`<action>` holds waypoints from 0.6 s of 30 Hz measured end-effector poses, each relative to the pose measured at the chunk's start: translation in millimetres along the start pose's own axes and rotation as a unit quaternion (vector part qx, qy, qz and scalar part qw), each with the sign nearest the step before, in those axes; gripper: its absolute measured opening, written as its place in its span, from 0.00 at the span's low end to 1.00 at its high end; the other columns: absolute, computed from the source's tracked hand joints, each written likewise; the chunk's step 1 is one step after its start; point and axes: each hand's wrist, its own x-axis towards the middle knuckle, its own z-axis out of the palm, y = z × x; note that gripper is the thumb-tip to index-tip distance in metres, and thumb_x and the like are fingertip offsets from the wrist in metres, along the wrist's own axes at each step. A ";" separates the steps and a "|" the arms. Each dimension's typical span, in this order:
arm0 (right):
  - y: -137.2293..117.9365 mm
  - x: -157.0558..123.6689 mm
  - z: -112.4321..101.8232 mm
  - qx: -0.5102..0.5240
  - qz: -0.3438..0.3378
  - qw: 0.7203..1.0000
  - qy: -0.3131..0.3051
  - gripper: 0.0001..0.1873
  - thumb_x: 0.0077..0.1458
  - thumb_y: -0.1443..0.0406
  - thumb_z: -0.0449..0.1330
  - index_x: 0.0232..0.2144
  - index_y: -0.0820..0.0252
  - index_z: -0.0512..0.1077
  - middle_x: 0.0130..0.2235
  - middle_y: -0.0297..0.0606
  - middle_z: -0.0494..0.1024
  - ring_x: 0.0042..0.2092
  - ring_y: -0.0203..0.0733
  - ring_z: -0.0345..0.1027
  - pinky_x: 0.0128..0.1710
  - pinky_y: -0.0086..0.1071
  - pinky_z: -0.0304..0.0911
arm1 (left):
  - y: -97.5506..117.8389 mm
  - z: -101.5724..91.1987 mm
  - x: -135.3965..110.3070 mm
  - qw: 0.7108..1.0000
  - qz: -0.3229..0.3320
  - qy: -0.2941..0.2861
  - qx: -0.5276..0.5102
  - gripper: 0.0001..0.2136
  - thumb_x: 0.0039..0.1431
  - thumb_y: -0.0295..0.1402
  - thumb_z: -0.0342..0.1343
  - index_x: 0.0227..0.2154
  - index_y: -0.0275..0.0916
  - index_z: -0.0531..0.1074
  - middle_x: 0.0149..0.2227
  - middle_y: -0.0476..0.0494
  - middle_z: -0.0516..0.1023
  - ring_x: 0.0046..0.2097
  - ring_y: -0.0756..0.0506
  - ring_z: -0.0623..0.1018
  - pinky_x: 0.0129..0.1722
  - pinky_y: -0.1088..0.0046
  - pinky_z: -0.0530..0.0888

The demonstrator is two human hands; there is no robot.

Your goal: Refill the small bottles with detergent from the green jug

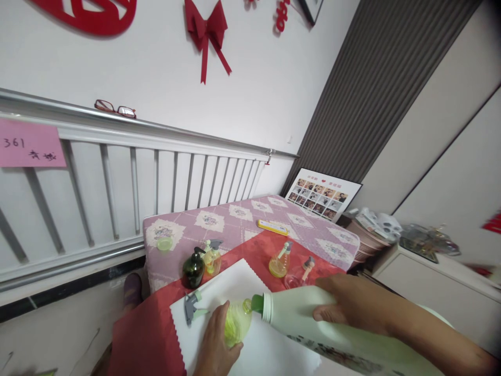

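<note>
My left hand (217,339) is wrapped round a small clear spray bottle (238,325), its sprayer off and yellow-green liquid inside. My right hand (344,303) grips a large pale green jug (301,308), tipped so that its green spout (257,303) meets the small bottle's neck. Whether liquid is flowing is too small to tell. A grey and green spray head (191,308) lies on the white scalloped mat (250,277), left of my left hand. On the purple cloth lies a light green cap (164,243).
Behind the mat stand a dark green pump bottle (193,269), a yellow spray bottle (212,261) and another spray bottle (277,263). A clear pink bottle (299,277) is near the jug. A yellow case (273,227) lies farther back. A white radiator (164,177) lines the wall.
</note>
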 end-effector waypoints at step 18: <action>0.9 -3.1 1.2 -0.003 -0.014 1.000 0.009 0.18 0.51 0.53 0.59 0.36 0.59 0.76 0.44 0.52 0.82 0.43 0.59 0.75 0.37 0.39 0.64 | 0.7 -0.9 -0.4 1.000 0.004 0.002 0.000 0.42 0.44 0.31 0.56 0.65 0.35 0.51 0.68 0.38 0.57 0.69 0.39 0.57 0.69 0.63 0.57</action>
